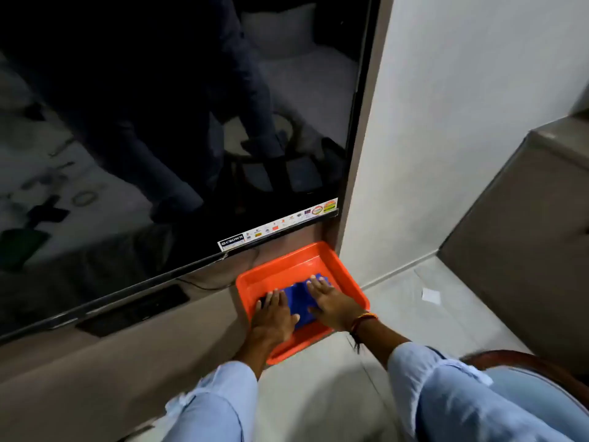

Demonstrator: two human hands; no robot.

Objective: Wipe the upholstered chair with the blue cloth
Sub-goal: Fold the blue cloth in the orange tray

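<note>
Big dark TV (165, 129) on the wall, shiny, with a sticker strip (280, 223) along its bottom right edge. Below it, a long brown shelf (95, 371). On the shelf's right end, an orange tray (347, 266), partly sticking out past the edge. In the tray, the blue cloth (299, 301), folded. Left hand (274, 317) flat on the cloth's left side, fingers spread, gripping nothing. Right hand (333, 303) flat on its right side, fingers spread too. Red thread band (363, 320) on the right wrist. Chair edge (541, 365) at bottom right, well apart from the cloth.
</note>
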